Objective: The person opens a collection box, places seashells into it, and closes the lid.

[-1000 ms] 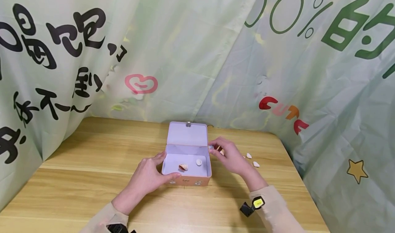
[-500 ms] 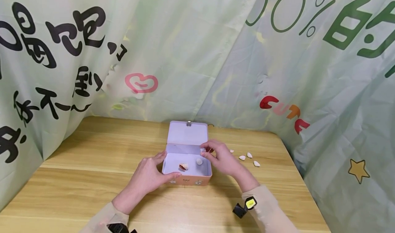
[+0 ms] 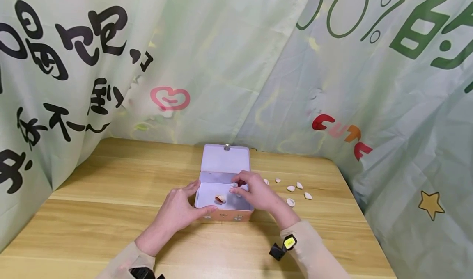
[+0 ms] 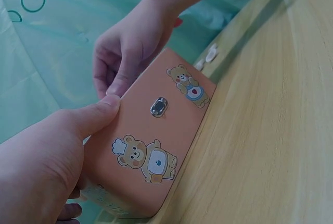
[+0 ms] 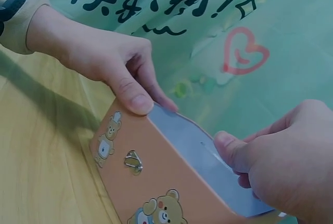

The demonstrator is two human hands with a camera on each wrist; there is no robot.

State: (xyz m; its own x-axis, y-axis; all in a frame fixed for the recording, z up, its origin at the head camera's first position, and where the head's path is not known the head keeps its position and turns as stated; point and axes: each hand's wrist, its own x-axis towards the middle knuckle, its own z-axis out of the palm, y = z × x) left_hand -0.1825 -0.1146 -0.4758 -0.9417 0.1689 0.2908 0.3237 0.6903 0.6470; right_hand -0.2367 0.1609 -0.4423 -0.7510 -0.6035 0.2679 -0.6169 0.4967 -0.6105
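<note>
An orange tin box (image 3: 223, 216) with bear pictures and a metal clasp (image 4: 158, 107) stands on the table, its lilac lid (image 3: 225, 158) raised at the back. My left hand (image 3: 175, 207) grips the box's left end, thumb over the front rim and fingers along the far side. Over the box's right half, my right hand (image 3: 258, 193) pinches a small pale, ridged seashell (image 3: 234, 185) between thumb and fingertips. A brownish spiral seashell (image 3: 220, 199) lies on the box floor. The right hand mostly hides the white round piece beside it.
Several small white seashells (image 3: 290, 202) lie scattered on the wooden table (image 3: 111, 229) to the right of the box. A printed curtain (image 3: 221, 65) hangs round the table's back and sides.
My right hand has moved left from beside the box to over its inside, carrying the pale seashell. This uncovers more shells on the table. The left hand keeps its grip on the box.
</note>
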